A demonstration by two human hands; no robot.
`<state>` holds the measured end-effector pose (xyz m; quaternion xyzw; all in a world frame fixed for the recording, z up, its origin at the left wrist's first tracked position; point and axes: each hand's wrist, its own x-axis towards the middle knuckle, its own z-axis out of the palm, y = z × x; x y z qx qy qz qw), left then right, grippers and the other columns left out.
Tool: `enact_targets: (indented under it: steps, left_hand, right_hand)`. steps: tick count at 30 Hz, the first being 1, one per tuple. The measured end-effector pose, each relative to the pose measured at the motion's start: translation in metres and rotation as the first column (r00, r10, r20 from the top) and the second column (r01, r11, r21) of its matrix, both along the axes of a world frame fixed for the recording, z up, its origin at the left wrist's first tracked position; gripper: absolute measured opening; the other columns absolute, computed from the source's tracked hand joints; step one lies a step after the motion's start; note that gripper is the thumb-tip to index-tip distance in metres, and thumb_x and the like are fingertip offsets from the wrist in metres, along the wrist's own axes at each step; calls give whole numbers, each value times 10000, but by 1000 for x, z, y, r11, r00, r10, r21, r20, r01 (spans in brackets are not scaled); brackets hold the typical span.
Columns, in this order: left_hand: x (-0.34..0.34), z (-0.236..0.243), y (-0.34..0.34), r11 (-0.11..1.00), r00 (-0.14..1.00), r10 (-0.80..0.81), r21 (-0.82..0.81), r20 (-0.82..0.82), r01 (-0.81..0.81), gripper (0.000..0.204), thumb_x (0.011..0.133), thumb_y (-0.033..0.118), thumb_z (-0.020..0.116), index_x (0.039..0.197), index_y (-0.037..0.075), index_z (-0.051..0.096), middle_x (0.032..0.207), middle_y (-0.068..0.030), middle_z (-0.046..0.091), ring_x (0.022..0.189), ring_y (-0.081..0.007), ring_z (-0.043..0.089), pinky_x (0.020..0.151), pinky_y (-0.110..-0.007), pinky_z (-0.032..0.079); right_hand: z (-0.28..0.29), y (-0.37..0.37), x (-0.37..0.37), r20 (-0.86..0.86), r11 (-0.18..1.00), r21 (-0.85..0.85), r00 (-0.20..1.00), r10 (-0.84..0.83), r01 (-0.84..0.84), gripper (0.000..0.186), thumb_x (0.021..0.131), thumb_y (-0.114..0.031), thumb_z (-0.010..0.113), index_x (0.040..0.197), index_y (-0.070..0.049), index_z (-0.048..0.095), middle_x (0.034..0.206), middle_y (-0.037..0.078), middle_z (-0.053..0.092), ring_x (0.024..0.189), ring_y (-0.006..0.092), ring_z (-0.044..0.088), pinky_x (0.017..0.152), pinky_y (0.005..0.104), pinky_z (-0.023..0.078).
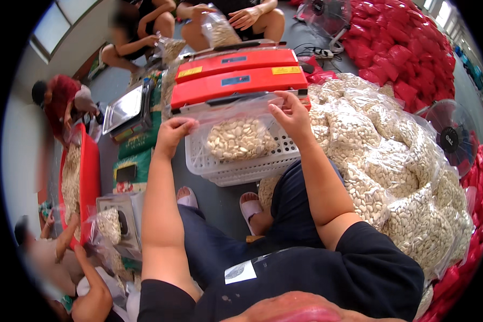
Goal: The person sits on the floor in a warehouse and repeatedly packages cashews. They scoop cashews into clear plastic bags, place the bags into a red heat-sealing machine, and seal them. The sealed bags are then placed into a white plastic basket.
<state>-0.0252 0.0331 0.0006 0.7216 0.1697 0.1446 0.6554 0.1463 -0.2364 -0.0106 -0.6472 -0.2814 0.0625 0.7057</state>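
A clear plastic bag of flat, pale seeds lies on a white perforated plastic basket in front of me. My left hand is closed on the left corner of the bag's top edge, thumb and fingers pinched. At the opposite corner, my right hand pinches the same edge, so the plastic stretches flat between them. That edge lies along the front of a red bag sealer with a black handle bar. A second red sealer stands right behind it.
Filled seed bags heap up at my right, with red packets piled beyond. Two fans stand by the heaps. Leftward are a scale, a red tub of seeds and another scale. Several people work around; one hand shows opposite.
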Motion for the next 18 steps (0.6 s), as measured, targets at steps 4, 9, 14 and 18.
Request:
enact_targets:
  steps: [4,9,14,18]
  left_hand:
    - [6,-12,0,996,998,-20,-88,54,24,250,776,173,632,970,17,601,911,-46,624,806,-108,585,719,-224,459]
    - [2,-15,-3,1000,999,21,-19,-28,-22,283,776,208,636,969,4,602,930,-63,619,846,-118,581,756,-236,462]
    - [3,-13,-16,999,998,31,24,49,-32,271,783,222,633,937,-1,617,915,-40,620,838,-73,546,745,-199,430]
    - [17,-14,-25,984,997,69,161,35,-74,225,788,185,627,893,-14,618,861,-40,630,784,-73,556,718,-195,433]
  right_hand:
    - [-27,3,1,-64,997,-64,997,41,-45,245,793,-192,609,904,19,553,764,28,602,682,57,528,603,194,426]
    - [-21,10,-14,29,994,-69,996,-84,86,195,846,-175,548,811,8,604,722,10,620,632,17,495,575,159,394]
    - [-17,16,-23,124,978,-116,979,-161,176,225,850,-193,544,811,16,617,717,14,629,645,25,512,595,167,404]
    - [-23,17,-18,89,987,-39,985,-149,153,233,856,-208,537,819,4,623,738,23,636,665,31,529,618,174,412]
